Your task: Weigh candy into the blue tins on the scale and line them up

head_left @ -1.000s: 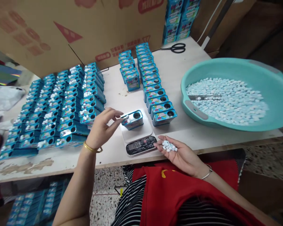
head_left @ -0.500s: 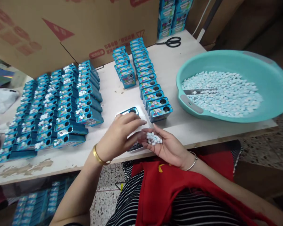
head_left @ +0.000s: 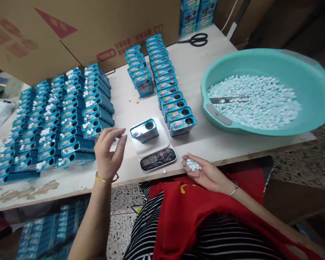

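Hands: left hand (head_left: 108,153) lower centre-left, raised over table edge, fingers loosely curled, thumb and forefinger pinched close, whether a candy sits between them I cannot tell; right hand (head_left: 203,173) lower centre-right, palm up, cupping a small heap of candies (head_left: 193,165)
Filled side: tins with candies on top (head_left: 59,119) in rows, left of frame, many already done
Weighing spot: single tin (head_left: 144,130) on scale (head_left: 155,150), centre, just right of left hand, apart from it; one stray candy (head_left: 164,171) at table edge
Left to do: empty tins (head_left: 168,86) in two rows, upper centre
Supply: teal basin (head_left: 219,119) right of frame, holds plenty of loose candies (head_left: 254,101)
Progress: judged well past halfway
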`<state>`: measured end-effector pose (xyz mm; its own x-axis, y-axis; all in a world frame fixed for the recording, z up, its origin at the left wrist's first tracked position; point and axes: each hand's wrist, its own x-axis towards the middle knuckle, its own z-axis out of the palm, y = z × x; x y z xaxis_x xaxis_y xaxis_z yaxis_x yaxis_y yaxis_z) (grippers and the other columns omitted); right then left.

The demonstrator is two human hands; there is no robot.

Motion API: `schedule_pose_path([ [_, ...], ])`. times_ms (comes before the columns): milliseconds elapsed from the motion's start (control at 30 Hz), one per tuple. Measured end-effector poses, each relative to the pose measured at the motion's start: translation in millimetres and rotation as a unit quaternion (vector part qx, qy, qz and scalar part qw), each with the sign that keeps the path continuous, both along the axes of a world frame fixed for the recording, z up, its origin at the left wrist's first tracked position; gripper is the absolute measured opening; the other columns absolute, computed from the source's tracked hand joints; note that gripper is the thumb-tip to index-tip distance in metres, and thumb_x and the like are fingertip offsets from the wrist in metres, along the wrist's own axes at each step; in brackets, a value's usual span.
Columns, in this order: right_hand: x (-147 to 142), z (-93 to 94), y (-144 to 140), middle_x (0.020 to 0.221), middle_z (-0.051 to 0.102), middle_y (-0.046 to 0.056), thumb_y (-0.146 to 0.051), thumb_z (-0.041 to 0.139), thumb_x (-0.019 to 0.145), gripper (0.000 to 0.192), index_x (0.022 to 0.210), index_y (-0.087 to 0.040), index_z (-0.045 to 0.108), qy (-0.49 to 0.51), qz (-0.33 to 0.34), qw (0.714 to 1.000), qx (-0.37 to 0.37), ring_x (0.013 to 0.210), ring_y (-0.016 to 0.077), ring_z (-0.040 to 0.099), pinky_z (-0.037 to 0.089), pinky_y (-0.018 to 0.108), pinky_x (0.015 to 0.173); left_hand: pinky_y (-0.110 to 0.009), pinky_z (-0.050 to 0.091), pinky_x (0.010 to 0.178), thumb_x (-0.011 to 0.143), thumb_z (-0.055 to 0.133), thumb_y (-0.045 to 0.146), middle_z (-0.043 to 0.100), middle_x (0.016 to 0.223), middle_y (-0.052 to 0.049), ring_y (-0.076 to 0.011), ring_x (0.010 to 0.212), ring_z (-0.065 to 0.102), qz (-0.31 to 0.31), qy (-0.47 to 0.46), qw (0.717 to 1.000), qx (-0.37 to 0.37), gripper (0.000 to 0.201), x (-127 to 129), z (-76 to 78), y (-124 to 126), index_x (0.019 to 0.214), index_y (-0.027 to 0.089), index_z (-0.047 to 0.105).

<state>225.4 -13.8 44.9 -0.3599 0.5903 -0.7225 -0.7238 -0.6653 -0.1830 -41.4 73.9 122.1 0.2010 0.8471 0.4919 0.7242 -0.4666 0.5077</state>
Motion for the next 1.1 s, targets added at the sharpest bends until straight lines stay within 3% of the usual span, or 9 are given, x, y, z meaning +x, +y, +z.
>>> schedule_pose_path([
  [133, 9, 1.1, -4, 0.068, 0.056, 0.002, -0.023, 0.062, 0.082, 0.012, 0.082, -0.011, 0.064, -0.046, -0.017, 0.998, 0.031, 0.05, 0.0042, 0.045, 0.032, 0.013, 0.037, -0.024, 0.044, 0.064, 0.081, 0.06, 0.014, 0.059, 0.081, -0.002, -0.0109, 0.074, 0.053, -0.006, -0.016, 1.0, 0.023, 0.011, 8, -13.6, -30, 0.091, 0.019, 0.06],
  [300, 10, -2.7, -7, 0.069, 0.055, 0.001, -0.025, 0.065, 0.08, 0.014, 0.084, -0.012, 0.064, -0.043, -0.003, 0.999, 0.025, 0.051, 0.004, 0.043, 0.031, 0.013, 0.038, -0.023, 0.047, 0.06, 0.089, 0.048, 0.019, 0.06, 0.08, -0.003, -0.0113, 0.068, 0.056, -0.183, 0.137, 0.965, -0.127, 0.019, 39, -52.0, -90, 0.106, 0.018, 0.056],
  [400, 8, -6.6, -11, 0.069, 0.056, 0.001, -0.027, 0.065, 0.08, 0.016, 0.086, -0.013, 0.064, -0.033, 0.021, 0.999, 0.033, 0.051, 0.0042, 0.043, 0.031, 0.014, 0.039, -0.023, 0.047, 0.059, 0.093, 0.041, 0.024, 0.06, 0.08, -0.004, -0.0124, 0.068, 0.057, -0.147, 0.222, 0.95, -0.16, 0.023, 52, -80.3, -109, 0.109, 0.017, 0.055],
  [500, 8, -7.9, -15, 0.069, 0.056, 0.001, -0.028, 0.064, 0.081, 0.017, 0.086, -0.013, 0.064, -0.031, 0.045, 0.998, 0.038, 0.051, 0.0036, 0.043, 0.031, 0.013, 0.039, -0.022, 0.045, 0.056, 0.094, 0.037, 0.024, 0.059, 0.079, -0.003, -0.0119, 0.065, 0.057, -0.108, 0.249, 0.947, -0.172, 0.022, 56, -94.0, -113, 0.098, 0.018, 0.057],
  [600, 5, -6.1, -18, 0.07, 0.057, 0.001, -0.029, 0.064, 0.081, 0.018, 0.088, -0.013, 0.064, -0.036, 0.064, 0.996, 0.05, 0.052, 0.0043, 0.047, 0.034, 0.013, 0.04, -0.022, 0.044, 0.057, 0.094, 0.038, 0.023, 0.057, 0.077, -0.002, -0.011, 0.064, 0.054, -0.123, 0.199, 0.959, -0.162, 0.019, 65, -84.5, -112, 0.093, 0.018, 0.057],
  [767, -7, -1.4, -18, 0.073, 0.06, 0.002, -0.035, 0.059, 0.085, 0.023, 0.089, -0.013, 0.064, 0.044, 0.114, 0.991, 0.061, 0.06, 0.0085, 0.055, 0.047, 0.019, 0.054, -0.027, 0.046, 0.069, 0.088, 0.051, 0.026, 0.06, 0.092, -0.007, -0.0151, 0.081, 0.055, -0.217, 0.107, 0.967, -0.083, 0.031, 83, -40.6, -96, 0.118, 0.017, 0.051],
  [833, -8, -0.3, -19, 0.072, 0.06, 0.002, -0.033, 0.06, 0.084, 0.02, 0.088, -0.013, 0.064, 0.043, 0.117, 0.99, 0.064, 0.06, 0.0077, 0.055, 0.048, 0.018, 0.056, -0.032, 0.045, 0.076, 0.084, 0.058, 0.027, 0.059, 0.103, -0.009, -0.0182, 0.091, 0.054, -0.163, 0.098, 0.982, -0.015, 0.04, 78, -26.3, -78, 0.123, 0.02, 0.05],
  [967, -3, 1.1, -19, 0.07, 0.058, 0.001, -0.03, 0.064, 0.081, 0.018, 0.088, -0.014, 0.065, -0.008, 0.114, 0.99, 0.082, 0.05, 0.0047, 0.047, 0.036, 0.014, 0.04, -0.042, 0.036, 0.09, 0.081, 0.062, 0.029, 0.056, 0.116, -0.009, -0.0242, 0.106, 0.05, 0.041, 0.111, 0.989, 0.085, 0.039, 46, -16.7, -36, 0.119, 0.027, 0.056],
  [1100, 0, 2.7, -19, 0.07, 0.058, 0.001, -0.029, 0.063, 0.081, 0.017, 0.086, -0.013, 0.065, -0.025, 0.103, 0.991, 0.086, 0.049, 0.0045, 0.046, 0.032, 0.013, 0.037, -0.046, 0.029, 0.096, 0.082, 0.061, 0.034, 0.053, 0.128, -0.008, -0.0275, 0.115, 0.046, 0.058, 0.173, 0.981, 0.063, 0.035, 29, -25.1, -18, 0.117, 0.03, 0.058],
])
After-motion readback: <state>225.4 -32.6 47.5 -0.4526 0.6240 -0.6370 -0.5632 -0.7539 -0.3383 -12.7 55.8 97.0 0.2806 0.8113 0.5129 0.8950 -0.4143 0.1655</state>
